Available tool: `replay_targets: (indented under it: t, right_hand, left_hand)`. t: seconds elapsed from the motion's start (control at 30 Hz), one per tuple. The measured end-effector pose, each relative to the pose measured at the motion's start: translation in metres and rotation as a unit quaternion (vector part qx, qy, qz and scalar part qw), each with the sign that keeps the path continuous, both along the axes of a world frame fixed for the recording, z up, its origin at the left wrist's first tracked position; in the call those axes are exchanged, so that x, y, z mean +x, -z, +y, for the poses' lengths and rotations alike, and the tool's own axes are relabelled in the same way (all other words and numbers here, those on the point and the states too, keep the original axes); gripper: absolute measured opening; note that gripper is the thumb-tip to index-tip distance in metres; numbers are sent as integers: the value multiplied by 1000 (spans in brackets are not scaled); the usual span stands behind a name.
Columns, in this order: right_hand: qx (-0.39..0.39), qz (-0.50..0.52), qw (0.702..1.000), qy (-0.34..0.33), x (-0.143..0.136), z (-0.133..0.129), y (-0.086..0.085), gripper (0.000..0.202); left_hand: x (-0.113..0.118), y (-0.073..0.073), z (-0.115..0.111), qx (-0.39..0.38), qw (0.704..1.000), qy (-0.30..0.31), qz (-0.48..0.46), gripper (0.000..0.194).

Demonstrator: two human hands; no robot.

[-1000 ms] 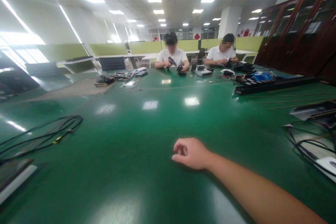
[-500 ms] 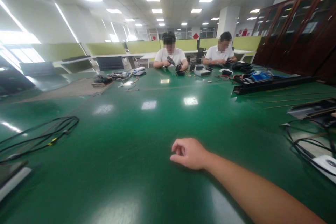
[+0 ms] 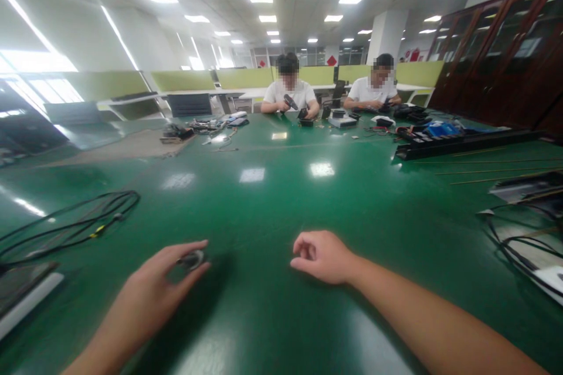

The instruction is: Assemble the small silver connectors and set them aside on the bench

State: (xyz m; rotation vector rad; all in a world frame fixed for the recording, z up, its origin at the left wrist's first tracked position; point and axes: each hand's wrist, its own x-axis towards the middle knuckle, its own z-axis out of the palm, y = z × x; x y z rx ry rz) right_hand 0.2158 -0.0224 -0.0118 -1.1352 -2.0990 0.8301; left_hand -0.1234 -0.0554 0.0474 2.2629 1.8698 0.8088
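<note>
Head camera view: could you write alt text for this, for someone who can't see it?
The wearer's left hand holds a small round object between thumb and fingers over a green table, opposite the half-curled right hand. Black cables lie at both sides. Across the table sit two people in white, one holding a drill-like tool.

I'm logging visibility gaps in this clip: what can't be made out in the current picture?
All in the head view:
Small round object in the left hand: blurred, partly covered by fingers; kind unclear.
Right hand: curled fingers hide the palm and anything in it.
Flat slab: cut off by the left edge.
White device: cut off by the right edge.
Grey box: too small to identify.
</note>
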Motion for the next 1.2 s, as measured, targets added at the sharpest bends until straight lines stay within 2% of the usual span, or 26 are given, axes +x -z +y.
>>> replay_targets:
  t: [0.07, 0.13, 0.23, 0.3, 0.4, 0.53, 0.8, 1.0, 1.2]
  right_hand:
    - [0, 7, 1000, -1, 0, -1, 1, 16]
    - [-5, 22, 1000, 1, 1, -1, 3, 14]
    - [-20, 56, 998, 18, 1, 0, 5, 14]
    - [-21, 67, 997, 33, 0, 1, 6, 14]
    - [-17, 57, 998, 33, -1, 2, 6, 10]
    - [-12, 33, 999, 28, -1, 1, 4, 10]
    - [-7, 8, 1000, 30, 0, -1, 0, 11]
    - [-6, 6, 1000, 25, 0, -1, 1, 11]
    - [-5, 5, 1000, 24, 0, -2, -1, 10]
  left_hand:
    - [36, 7, 27, -54, 994, 88, -46, 49]
    - [77, 15, 49, -103, 974, 163, -117, 39]
    - [124, 28, 63, -127, 941, 216, -228, 28]
    - [140, 36, 62, -135, 926, 232, -264, 25]
    - [143, 44, 57, -157, 919, 257, -254, 23]
    - [138, 45, 56, -173, 913, 283, -237, 21]
    - [140, 45, 55, -145, 928, 272, -207, 33]
    - [139, 47, 54, -147, 919, 281, -234, 17]
    - [140, 46, 53, -156, 914, 288, -240, 17]
